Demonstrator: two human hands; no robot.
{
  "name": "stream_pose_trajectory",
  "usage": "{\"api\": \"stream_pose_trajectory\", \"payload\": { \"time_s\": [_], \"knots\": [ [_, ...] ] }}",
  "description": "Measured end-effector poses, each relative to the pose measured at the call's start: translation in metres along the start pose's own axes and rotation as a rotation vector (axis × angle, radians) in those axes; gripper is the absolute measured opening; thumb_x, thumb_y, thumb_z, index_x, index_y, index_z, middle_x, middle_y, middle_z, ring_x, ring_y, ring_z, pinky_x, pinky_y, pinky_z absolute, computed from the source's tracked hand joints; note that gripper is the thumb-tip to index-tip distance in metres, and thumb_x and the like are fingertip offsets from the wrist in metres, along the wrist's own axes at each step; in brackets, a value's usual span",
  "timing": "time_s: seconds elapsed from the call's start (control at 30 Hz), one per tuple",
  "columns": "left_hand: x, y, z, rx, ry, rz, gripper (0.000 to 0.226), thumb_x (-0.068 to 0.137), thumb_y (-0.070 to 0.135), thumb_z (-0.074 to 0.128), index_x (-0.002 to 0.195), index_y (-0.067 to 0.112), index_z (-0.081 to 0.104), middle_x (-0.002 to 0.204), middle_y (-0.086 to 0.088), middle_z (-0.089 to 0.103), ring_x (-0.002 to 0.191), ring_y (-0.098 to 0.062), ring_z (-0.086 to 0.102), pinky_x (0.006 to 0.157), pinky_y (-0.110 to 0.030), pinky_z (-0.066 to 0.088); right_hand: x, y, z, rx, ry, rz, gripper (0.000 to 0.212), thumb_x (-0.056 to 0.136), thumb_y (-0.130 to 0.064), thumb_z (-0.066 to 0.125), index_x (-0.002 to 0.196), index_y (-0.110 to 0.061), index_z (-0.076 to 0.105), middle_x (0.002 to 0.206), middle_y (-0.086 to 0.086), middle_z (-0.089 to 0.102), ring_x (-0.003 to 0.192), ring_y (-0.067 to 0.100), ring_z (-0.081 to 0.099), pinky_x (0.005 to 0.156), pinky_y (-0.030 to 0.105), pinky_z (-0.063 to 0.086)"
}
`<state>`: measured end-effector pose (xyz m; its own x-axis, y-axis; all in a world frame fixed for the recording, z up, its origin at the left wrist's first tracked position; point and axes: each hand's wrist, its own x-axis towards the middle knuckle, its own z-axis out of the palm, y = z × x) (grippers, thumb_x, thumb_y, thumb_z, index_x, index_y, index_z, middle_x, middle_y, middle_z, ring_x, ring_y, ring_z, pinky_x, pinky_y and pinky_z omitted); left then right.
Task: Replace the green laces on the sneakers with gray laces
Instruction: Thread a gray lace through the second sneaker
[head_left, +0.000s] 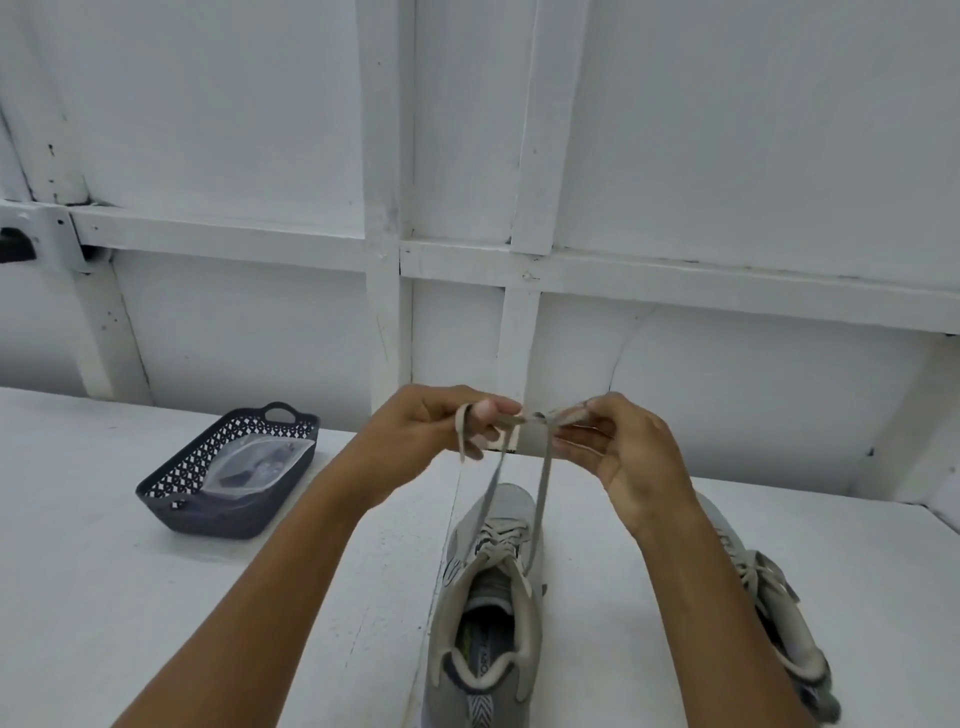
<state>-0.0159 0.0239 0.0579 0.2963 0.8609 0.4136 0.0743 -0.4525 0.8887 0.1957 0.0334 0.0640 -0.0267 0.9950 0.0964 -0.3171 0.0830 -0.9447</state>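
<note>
A gray sneaker (488, 603) stands on the white table (104, 571) in front of me, toe pointing away, laced with a gray lace (543, 478). Two strands of the lace rise from its upper eyelets to my hands. My left hand (431, 431) pinches one strand, with a loop over its fingers. Held just to its right, my right hand (623, 457) pinches the other strand where the two cross. A second gray sneaker (779, 608) lies at the right, partly hidden behind my right forearm, also with gray laces.
A dark perforated plastic basket (171, 493) with a clear plastic bag (260, 467) in it sits at the table's back left. A white framed wall (467, 208) runs close behind the table.
</note>
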Motion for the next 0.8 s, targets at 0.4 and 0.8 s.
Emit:
{"api": "stream_pose_trajectory", "payload": {
  "time_s": [0.4,0.8],
  "knots": [
    [-0.018,-0.064,-0.021,-0.470,0.370,-0.446,0.035,0.104,0.034,0.045,0.080,0.011,0.056,0.057,0.003,0.032,0.044,-0.007,0.020,0.039,-0.019,0.015,0.011,0.055,-0.058,-0.029,0.143,0.205,0.034,0.092,-0.010,0.049,0.065,-0.020,0.032,0.049,-0.006,0.019,0.038,0.008,0.013,0.038,0.018,0.012],
    [-0.038,-0.075,-0.003,0.366,-0.310,-0.429,0.018,0.092,0.037,0.067,0.109,0.029,0.066,0.105,0.017,0.069,0.101,-0.001,0.062,0.086,-0.017,0.047,-0.009,0.075,-0.050,-0.831,-0.589,0.078,0.012,0.092,-0.017,0.070,0.080,-0.015,0.067,0.077,-0.006,0.068,0.075,0.004,0.060,0.074,0.017,0.049]
  ]
}}
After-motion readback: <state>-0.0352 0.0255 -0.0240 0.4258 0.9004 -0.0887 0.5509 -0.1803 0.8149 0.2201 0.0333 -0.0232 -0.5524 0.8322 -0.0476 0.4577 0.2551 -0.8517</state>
